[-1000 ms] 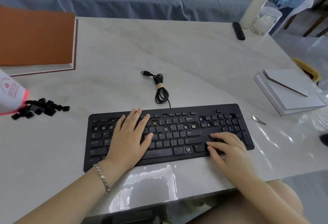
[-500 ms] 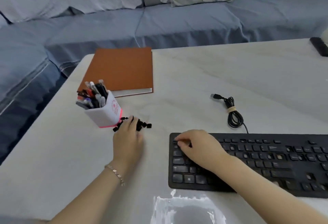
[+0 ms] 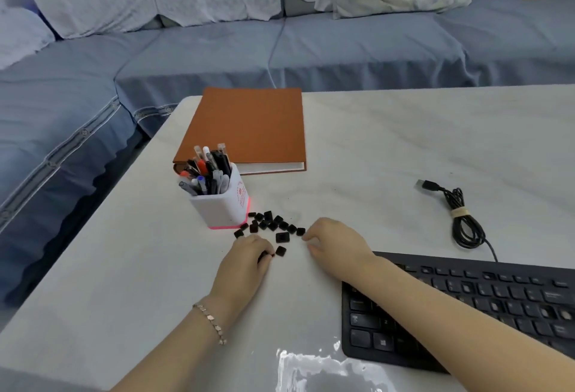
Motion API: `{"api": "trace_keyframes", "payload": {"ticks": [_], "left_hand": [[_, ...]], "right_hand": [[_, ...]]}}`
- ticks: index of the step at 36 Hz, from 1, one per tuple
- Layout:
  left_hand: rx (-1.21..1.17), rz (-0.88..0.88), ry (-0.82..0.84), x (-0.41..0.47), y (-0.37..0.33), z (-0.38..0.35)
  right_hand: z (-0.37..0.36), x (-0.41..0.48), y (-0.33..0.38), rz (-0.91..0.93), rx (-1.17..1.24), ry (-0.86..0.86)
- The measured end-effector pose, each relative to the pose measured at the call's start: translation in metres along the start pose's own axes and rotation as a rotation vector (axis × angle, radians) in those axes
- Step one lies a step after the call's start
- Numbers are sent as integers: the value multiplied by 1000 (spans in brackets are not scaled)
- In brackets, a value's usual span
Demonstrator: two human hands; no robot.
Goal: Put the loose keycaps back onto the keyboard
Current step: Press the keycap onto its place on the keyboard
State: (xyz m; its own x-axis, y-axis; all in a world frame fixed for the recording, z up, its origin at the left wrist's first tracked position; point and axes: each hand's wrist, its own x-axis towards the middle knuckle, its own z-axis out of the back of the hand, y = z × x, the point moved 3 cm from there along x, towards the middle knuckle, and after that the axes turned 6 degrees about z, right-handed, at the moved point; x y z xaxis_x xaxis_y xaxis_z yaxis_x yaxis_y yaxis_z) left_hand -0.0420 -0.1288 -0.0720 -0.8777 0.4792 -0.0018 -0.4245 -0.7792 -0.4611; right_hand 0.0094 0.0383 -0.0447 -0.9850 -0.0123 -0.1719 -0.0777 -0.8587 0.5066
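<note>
– Head view, looking down: where are the loose keycaps (image 3: 270,225)?

– Scattered on the table (image 3: 389,149) just beside the pen holder (image 3: 221,205), at its base on the person's right of it. The nearest ones almost touch its pink foot. The keyboard (image 3: 466,298) lies well apart from the pen holder, further right and nearer the person, and a few of its keys look to be missing.

– And the hands?

– The left hand (image 3: 245,262) is just on the near side of the pen holder, fingers curled under, pinching what looks like a single keycap (image 3: 264,256) low over the tabletop. The right hand (image 3: 337,244) is at the end of the pile farthest from the pen holder, fingers bent, its forefinger tip at the endmost cap. I cannot tell whether it has hold of anything.

– How will the caps handle?

– My guess is very light, hard plastic with smooth tops, so they would skate on that glossy table if nudged from one side. Each is best taken by two opposite side walls, between thumb and forefinger. They are stiff enough to squeeze, but the clips underneath are probably delicate. A cap should sit square over its socket and be pressed straight down, not levered. Which way up each one lies is too small to tell.
</note>
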Motion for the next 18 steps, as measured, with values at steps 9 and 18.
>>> {"api": "trace_keyframes", "payload": {"ticks": [9, 18], "left_hand": [[-452, 302, -119, -15, 3, 10], [-925, 488, -119, -28, -7, 24]], "right_hand": [[-14, 35, 9, 15, -117, 102], [-15, 16, 8, 22, 11, -73]]}}
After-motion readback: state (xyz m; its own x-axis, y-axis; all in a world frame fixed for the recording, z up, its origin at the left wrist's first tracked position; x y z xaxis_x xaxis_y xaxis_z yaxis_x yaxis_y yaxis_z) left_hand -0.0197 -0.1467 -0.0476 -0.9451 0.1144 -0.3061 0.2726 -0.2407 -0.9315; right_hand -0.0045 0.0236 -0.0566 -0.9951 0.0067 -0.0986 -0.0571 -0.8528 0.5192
